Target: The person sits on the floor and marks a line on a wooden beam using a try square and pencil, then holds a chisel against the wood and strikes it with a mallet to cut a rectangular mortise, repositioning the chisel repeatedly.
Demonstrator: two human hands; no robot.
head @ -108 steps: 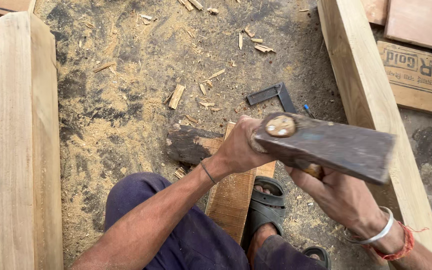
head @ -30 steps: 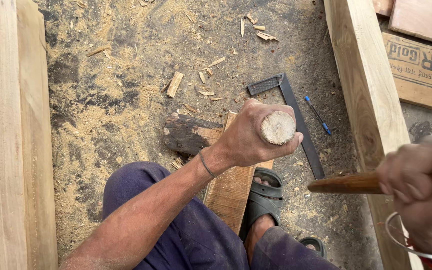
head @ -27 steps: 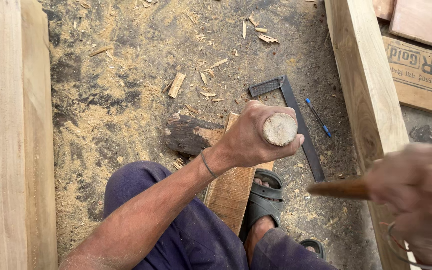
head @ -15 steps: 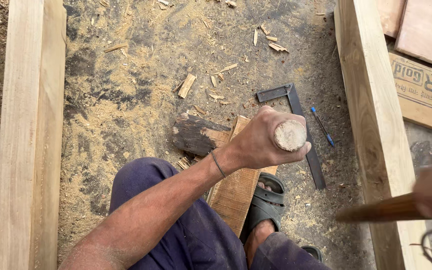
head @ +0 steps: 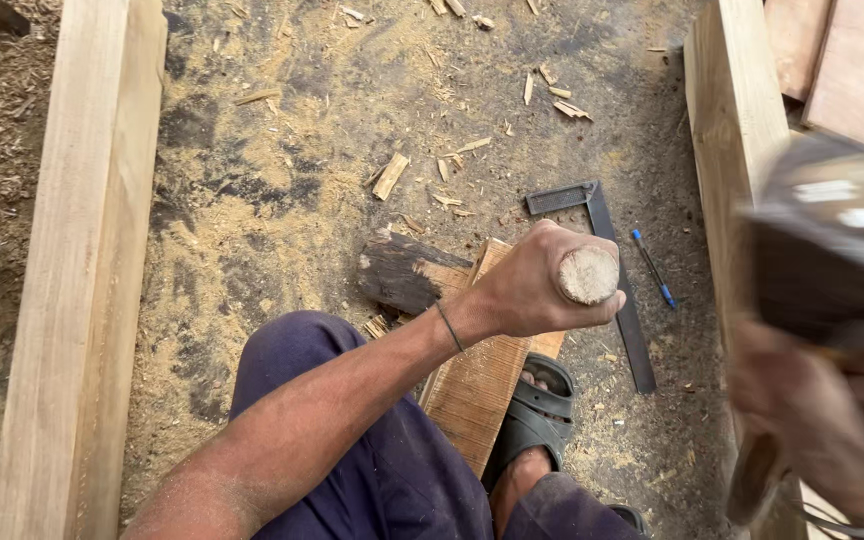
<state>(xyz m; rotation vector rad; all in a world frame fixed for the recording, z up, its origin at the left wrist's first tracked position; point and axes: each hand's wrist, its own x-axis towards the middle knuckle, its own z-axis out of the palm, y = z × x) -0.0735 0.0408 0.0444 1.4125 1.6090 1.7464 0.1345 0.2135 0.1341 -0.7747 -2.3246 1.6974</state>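
head camera looks straight down at a sawdust-covered floor (head: 282, 190) where a person sits at work. left hand (head: 532, 290) reaches out from the lower left, fist wrapped tight around a round wooden peg (head: 588, 275). only the pale, cut end of the peg shows, poking up out of the top of the fist toward the camera; the rest is hidden inside the fingers. a thin band circles that wrist. right hand (head: 822, 430) sits at the lower right edge, close to the camera and heavily blurred; it grips a wooden handle, and above it a broad dark blade, an adze or hatchet head (head: 832, 250), is raised well to the right of the peg, apart from it. directly beneath the left fist lies a reddish wooden board (head: 477, 385), running down toward a foot in a dark sandal (head: 532, 420). a dark, rough wood block (head: 402, 272) lies just left of the board's upper end. a metal try square (head: 602, 270) rests on the floor just right of the fist, with a blue pen (head: 652, 268) beside it. long pale timber beams flank the scene, one at left (head: 82, 280) and one at right (head: 732, 130). wood chips scatter across the sawdust above.
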